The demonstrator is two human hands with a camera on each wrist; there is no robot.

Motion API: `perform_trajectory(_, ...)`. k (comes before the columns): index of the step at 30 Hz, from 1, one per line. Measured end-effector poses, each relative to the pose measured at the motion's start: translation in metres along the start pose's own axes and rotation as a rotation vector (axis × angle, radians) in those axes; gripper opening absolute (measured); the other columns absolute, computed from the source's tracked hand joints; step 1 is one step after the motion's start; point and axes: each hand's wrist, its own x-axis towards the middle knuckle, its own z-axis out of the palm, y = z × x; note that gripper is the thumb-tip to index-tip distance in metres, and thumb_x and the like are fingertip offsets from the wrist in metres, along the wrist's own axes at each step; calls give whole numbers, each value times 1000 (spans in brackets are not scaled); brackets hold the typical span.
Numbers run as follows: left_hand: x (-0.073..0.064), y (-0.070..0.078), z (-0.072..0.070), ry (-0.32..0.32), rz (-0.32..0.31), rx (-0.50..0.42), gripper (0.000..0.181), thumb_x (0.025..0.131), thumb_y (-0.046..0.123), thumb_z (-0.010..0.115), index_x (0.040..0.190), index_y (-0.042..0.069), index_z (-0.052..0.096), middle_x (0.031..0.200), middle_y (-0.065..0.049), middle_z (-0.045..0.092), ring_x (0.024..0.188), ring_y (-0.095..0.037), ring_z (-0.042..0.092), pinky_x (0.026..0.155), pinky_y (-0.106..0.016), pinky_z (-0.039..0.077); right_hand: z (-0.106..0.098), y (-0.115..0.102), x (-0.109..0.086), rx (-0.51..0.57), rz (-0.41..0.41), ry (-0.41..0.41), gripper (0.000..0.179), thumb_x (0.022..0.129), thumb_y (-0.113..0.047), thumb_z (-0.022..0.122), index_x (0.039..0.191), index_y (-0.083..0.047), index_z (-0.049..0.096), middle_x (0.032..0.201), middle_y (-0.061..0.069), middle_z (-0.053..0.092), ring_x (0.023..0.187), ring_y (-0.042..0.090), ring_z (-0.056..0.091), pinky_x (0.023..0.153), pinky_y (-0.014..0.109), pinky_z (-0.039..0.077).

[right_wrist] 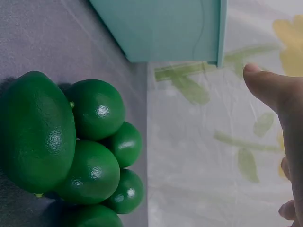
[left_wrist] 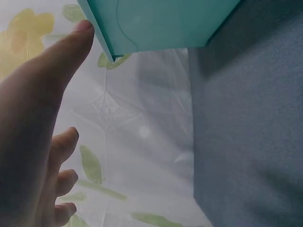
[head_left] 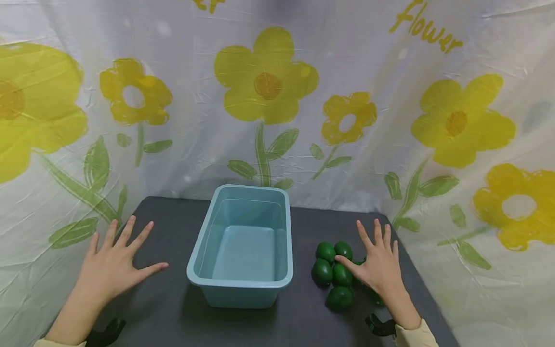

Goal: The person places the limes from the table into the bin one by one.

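A light-blue plastic bin [head_left: 240, 284] stands in the middle of the dark table, with nothing inside it. To its right lies a cluster of several glossy green limes [head_left: 340, 299], seen close up in the right wrist view as limes [right_wrist: 38, 132]. My right hand [head_left: 381, 267] hovers over the right part of the cluster, fingers spread, and hides some of the fruit. Left of the bin, my left hand [head_left: 110, 265] is held in the air with its fingers spread, touching nothing. In the left wrist view its thumb [left_wrist: 71, 52] appears near the bin's rim.
A dark grey cloth covers the table [head_left: 312, 327]. White curtains [head_left: 191, 120] printed with yellow flowers hang behind it and on both sides. A black strap [head_left: 106, 332] is on the left wrist, and another black strap [head_left: 380, 326] on the right.
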Motion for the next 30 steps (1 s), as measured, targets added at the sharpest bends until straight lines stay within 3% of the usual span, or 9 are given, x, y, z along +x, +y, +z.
perform_trajectory(3,1,-1,0,-1,-4,-9,114,86,84,61,173,26,15,170,-32,21,152,-61,17,116,-82,8,1,1,0,12,14,3,115,85,-73,73,172,-26,16,173,33,10,154,63,10,113,84,19)
perform_trajectory(6,1,0,-1,-16,-20,-60,102,94,77,57,171,18,24,164,-36,31,145,-63,31,110,-80,26,1,3,-4,83,53,35,109,89,-68,74,172,-20,22,171,33,20,150,63,25,108,81,32)
perform_trajectory(10,-1,6,3,-50,-52,-277,78,107,59,52,161,3,43,155,-37,46,131,-62,49,97,-77,43,3,7,-17,229,157,162,85,93,-52,78,160,-9,48,150,28,56,119,49,64,85,64,56)
perform_trajectory(12,-3,12,9,-34,-50,-415,66,110,48,53,155,0,51,151,-33,53,124,-57,58,94,-72,48,5,10,-27,286,229,210,69,95,-45,79,150,-8,61,133,23,70,97,38,72,73,50,58)
perform_trajectory(16,-7,32,25,83,-9,-574,49,112,31,57,152,4,58,143,-24,64,110,-35,69,85,-48,58,13,19,-49,328,352,216,52,96,-39,80,137,-8,72,112,19,78,72,20,68,57,30,51)
perform_trajectory(19,-12,49,39,219,17,-657,43,110,18,60,150,5,60,138,-18,68,100,-11,68,75,-24,54,24,24,-66,319,421,172,53,96,-38,80,136,-6,72,110,20,78,68,16,66,58,30,51)
perform_trajectory(22,-16,64,49,340,22,-748,45,107,8,62,151,7,60,138,-14,69,96,6,63,76,-11,48,38,24,-80,299,480,136,57,94,-41,81,136,-4,71,112,22,77,72,19,66,63,36,53)
perform_trajectory(26,-15,82,56,426,33,-837,53,104,3,61,156,12,55,148,-2,63,100,9,61,85,-5,44,53,17,-92,273,523,135,60,91,-45,83,134,-4,73,117,22,76,78,25,63,70,45,52)
perform_trajectory(30,-10,93,62,453,73,-882,58,102,-1,62,158,10,52,153,14,55,103,6,57,89,-6,43,62,5,-97,265,511,177,59,87,-44,87,131,-5,75,118,20,77,84,30,65,76,53,54)
